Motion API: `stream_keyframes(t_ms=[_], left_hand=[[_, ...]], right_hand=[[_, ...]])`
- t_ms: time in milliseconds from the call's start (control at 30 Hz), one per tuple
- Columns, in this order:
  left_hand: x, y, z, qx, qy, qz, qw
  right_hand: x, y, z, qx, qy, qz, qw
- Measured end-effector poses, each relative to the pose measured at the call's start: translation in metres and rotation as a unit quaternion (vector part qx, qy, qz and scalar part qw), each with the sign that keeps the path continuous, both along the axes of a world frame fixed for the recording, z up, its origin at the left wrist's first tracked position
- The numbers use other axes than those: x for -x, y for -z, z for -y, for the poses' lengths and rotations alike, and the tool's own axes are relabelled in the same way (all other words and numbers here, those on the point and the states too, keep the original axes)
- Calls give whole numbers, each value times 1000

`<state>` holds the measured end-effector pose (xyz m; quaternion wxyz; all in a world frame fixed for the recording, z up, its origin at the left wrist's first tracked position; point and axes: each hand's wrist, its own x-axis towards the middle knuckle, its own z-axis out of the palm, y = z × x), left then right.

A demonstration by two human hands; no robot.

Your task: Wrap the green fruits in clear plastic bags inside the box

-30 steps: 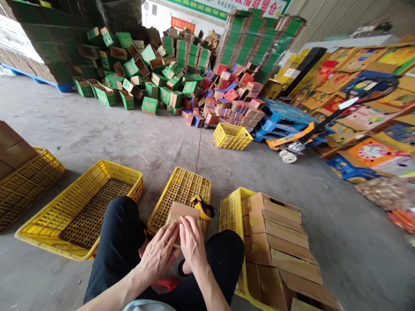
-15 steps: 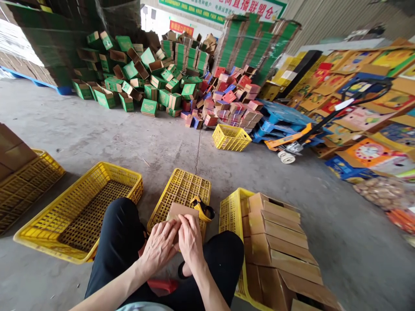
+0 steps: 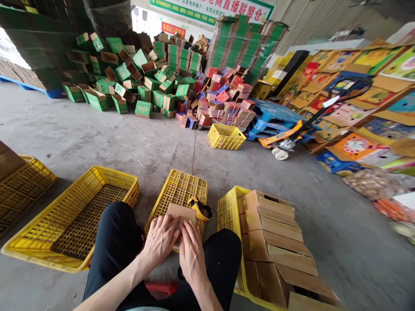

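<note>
A small brown cardboard box [image 3: 182, 210] lies on an upturned yellow crate [image 3: 177, 185] between my knees. My left hand [image 3: 161, 236] rests across the near left part of the box with its fingers slightly bent. Beside it, my right hand [image 3: 192, 246] lies with straight fingers on the cardboard. Both hands press on the top and cover much of it. Just right of the box, a yellow and black tape dispenser [image 3: 200, 209] sits on the same crate, not touched by either hand.
On my right, a yellow crate [image 3: 227, 211] holds several brown cartons [image 3: 275, 233]. To the left stand a bare yellow crate [image 3: 106, 175] and another with cardboard. Farther off are a small yellow crate [image 3: 227, 137], a pallet jack [image 3: 292, 136] and heaped green boxes [image 3: 142, 109].
The right hand has moved slightly back toward me, its fingers now flatter on the cardboard. The left hand stays on the box. The whole view has turned slightly to the right.
</note>
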<state>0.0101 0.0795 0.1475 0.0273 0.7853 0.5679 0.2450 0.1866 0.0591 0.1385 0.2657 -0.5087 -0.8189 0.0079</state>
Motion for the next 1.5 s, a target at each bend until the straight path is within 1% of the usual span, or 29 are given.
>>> stream_keyframes(t_ms=[133,333,567,667,733,833,900,967,1067,1167,1233,1400,1500], left_hand=[[7,9,7,-24,-1,8,1000],[21,17,23,-29,19,-10,999],[14,25,36,-31,-33,2,999],[12,27,38,-32,-37,11,999],[12,28,39,-29,-31,11,999],[12,30,39,-27,-18,4,999],[13,32,38,-26,-14,4,1000],[15,35,38,-23,-12,7,1000],[18,37,38,-19,-8,8,1000],[18,38,39,-23,11,8,1000],[15,38,40,-27,21,9,999],[9,39,39,-35,13,16,999],[12,39,36,-31,21,15,999]], right_hand=[[-3,8,7,-3,11,-2,1000],[-13,5,-3,-10,44,-47,998],[-9,14,-2,10,64,-101,993],[-10,18,0,22,72,-114,991],[-13,18,2,35,61,-117,991],[-20,15,6,69,18,-114,991],[-24,13,7,77,0,-107,991],[-26,13,8,61,-5,-96,993],[-24,18,8,16,3,-81,997],[-19,22,12,-12,19,-70,997],[-19,20,14,-5,19,-59,998],[-20,9,13,24,-19,-41,999],[-19,9,12,28,-15,-57,998]])
